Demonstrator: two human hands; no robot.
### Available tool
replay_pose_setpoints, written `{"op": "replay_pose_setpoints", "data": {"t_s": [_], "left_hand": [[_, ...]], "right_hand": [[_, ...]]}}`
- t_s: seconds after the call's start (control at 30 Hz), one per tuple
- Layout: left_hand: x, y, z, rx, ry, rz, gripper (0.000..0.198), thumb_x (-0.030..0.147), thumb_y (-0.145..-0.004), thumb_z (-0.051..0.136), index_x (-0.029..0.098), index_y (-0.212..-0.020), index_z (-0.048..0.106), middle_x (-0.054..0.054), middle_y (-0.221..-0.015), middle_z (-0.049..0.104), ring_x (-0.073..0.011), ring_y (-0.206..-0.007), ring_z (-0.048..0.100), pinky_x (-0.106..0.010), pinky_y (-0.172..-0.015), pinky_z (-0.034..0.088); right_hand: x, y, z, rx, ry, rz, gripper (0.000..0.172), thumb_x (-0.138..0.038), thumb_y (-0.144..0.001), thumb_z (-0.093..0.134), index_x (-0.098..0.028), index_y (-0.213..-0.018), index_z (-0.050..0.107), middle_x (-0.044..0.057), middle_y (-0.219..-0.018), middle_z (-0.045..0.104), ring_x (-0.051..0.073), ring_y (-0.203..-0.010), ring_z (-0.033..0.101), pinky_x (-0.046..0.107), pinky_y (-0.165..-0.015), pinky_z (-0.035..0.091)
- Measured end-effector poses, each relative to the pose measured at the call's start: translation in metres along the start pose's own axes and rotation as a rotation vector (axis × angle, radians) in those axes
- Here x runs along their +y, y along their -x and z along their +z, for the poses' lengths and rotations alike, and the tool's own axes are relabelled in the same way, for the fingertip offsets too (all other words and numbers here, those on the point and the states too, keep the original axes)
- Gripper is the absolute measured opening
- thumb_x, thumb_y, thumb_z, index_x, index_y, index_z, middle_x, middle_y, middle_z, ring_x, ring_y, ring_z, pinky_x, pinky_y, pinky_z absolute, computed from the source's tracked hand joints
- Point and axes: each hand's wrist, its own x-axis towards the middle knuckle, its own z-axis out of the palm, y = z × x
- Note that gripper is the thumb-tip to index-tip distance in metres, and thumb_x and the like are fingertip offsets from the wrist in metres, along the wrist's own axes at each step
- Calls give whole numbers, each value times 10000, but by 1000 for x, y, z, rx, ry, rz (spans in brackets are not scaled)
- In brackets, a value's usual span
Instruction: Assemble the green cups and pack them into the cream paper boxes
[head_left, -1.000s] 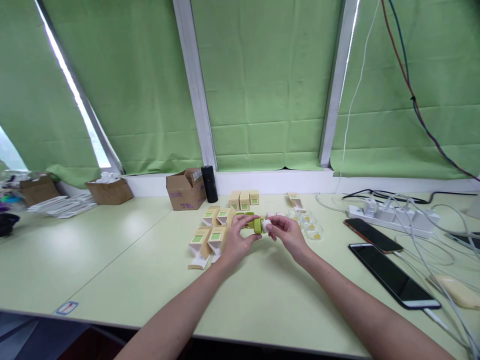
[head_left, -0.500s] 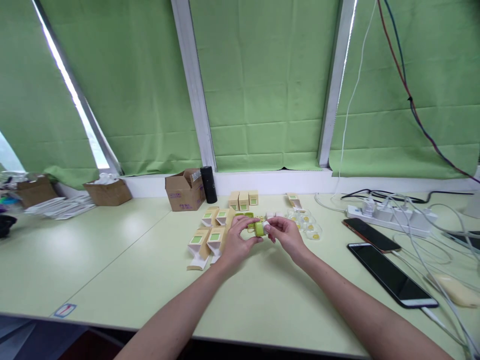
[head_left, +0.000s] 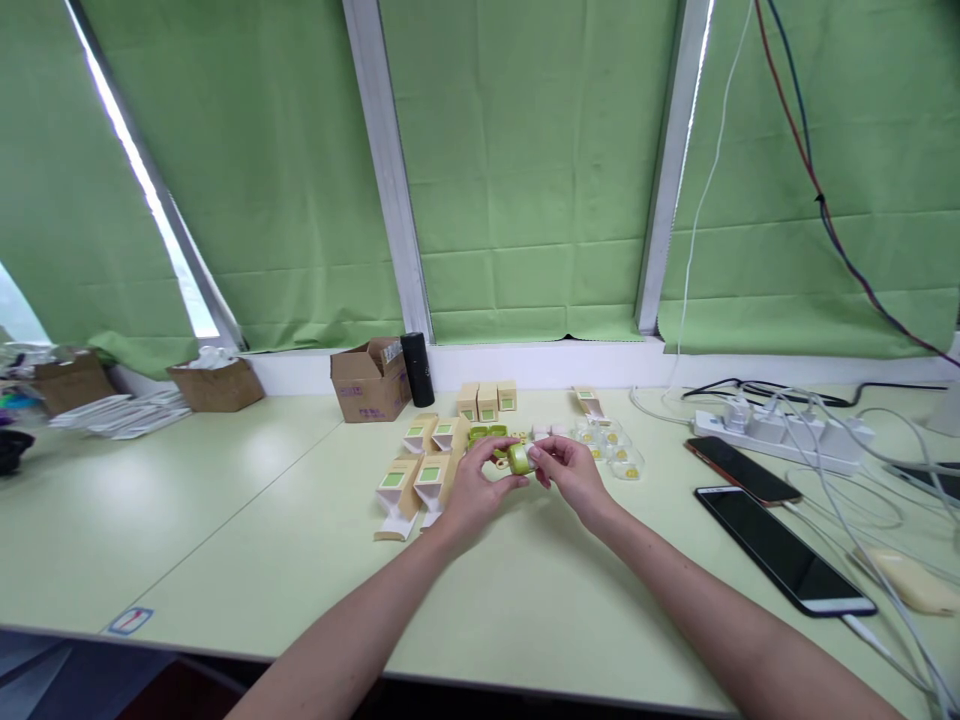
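Note:
A small green case [head_left: 518,459] is held between both hands above the table. The fingers and thumb of my left hand [head_left: 481,482] grip its left side. My right hand [head_left: 576,474] pinches a small white piece [head_left: 531,456] against the right side of the case. Beyond my left hand lie more green cases [head_left: 484,433]. Small pale pink items [head_left: 550,431] sit just behind my right hand. Open yellow boxes [head_left: 397,480] with green labels stand left of my left hand. Clear round plastic pieces with yellow marks [head_left: 624,463] lie at the right.
Closed yellow boxes [head_left: 487,402] stand at the back, near a cardboard box [head_left: 369,381] and a black cylinder [head_left: 418,369]. Two phones, one in front [head_left: 780,546], a power strip [head_left: 780,436] and tangled cables cover the right side. White packets [head_left: 124,412] are at the far left.
The green case has turned slightly in my fingers, and the white piece sits closer against it. My left fingers have shifted a little, showing more of the green cases behind.

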Motion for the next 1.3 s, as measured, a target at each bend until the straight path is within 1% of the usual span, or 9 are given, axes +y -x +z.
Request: {"op": "replay_pose_setpoints", "data": {"t_s": [0.33, 0.53, 0.6, 0.7, 0.77, 0.87, 0.97, 1.03, 1.3], "left_hand": [[-4, 0, 3, -11, 94, -26, 477, 198, -729, 876, 236, -1187, 749, -97, -1229, 727, -266, -1115, 666, -453, -1033, 518], [-5, -2, 6, -96, 292, -112, 585, 406, -847, 826, 192, -1368, 665, -151, -1328, 693, -269, -1109, 681, -439, -1001, 546], [-6, -3, 5, -134, 397, -123, 651, 478, -840, 833, 181, -1385, 637, -156, -1336, 683, -247, -1061, 687, -407, -958, 558], [-8, -5, 4, -147, 548, -164, 693, 520, -824, 848, 187, -1378, 598, -117, -1176, 722, -188, -921, 676, -338, -853, 552], [-9, -5, 4, -151, 630, -206, 653, 512, -817, 861, 187, -1328, 617, -86, -1056, 726, -160, -848, 651, -301, -797, 526], [-7, -5, 5, -190, 732, -243, 577, 499, -799, 880, 175, -1235, 685, -80, -1012, 709, -150, -828, 631, -280, -761, 508], [-3, -4, 6, -255, 751, -244, 518, 514, -807, 868, 159, -1162, 742, -93, -992, 703, -162, -834, 629, -271, -722, 499], [0, -3, 7, -278, 731, -246, 486, 520, -830, 844, 155, -1140, 762, -102, -979, 705, -169, -835, 629, -271, -710, 501], [0, -1, 12, -278, 682, -226, 603, 526, -850, 820, 159, -1312, 696, -117, -1042, 728, -186, -837, 680, -330, -772, 579]], "right_hand": [[3, 2, 4, 16, 36, -28, 607, -753, -646, 841, -193, -786, 652, -17, -541, 603, 136, -458, 536, 266, -461, 408], [3, 3, 2, -2, 134, -53, 607, -792, -756, 746, -197, -794, 637, -6, -559, 612, 142, -487, 555, 273, -506, 443], [2, 5, 0, 22, 209, -126, 576, -769, -835, 685, -194, -816, 651, 22, -639, 655, 153, -542, 594, 276, -536, 471], [-1, 9, -6, 69, 355, -336, 409, -600, -930, 675, -196, -995, 680, 86, -946, 734, 166, -674, 656, 290, -603, 536], [-2, 13, -10, 21, 486, -511, 334, -455, -946, 689, -212, -1175, 670, 126, -1183, 717, 163, -714, 667, 307, -619, 568], [-1, 15, -12, -95, 662, -676, 387, -307, -964, 660, -247, -1345, 634, 141, -1379, 665, 187, -804, 714, 326, -629, 610], [6, 14, -12, -105, 748, -756, 386, -238, -995, 603, -261, -1378, 634, 124, -1359, 707, 261, -1085, 746, 371, -762, 668], [11, 12, -11, -84, 787, -803, 394, -228, -1007, 590, -260, -1396, 634, 121, -1324, 738, 281, -1187, 729, 410, -855, 678], [16, 11, -10, -52, 946, -916, 391, -190, -1050, 531, -205, -1428, 625, 150, -1348, 736, 269, -1220, 733, 397, -933, 670]]}}
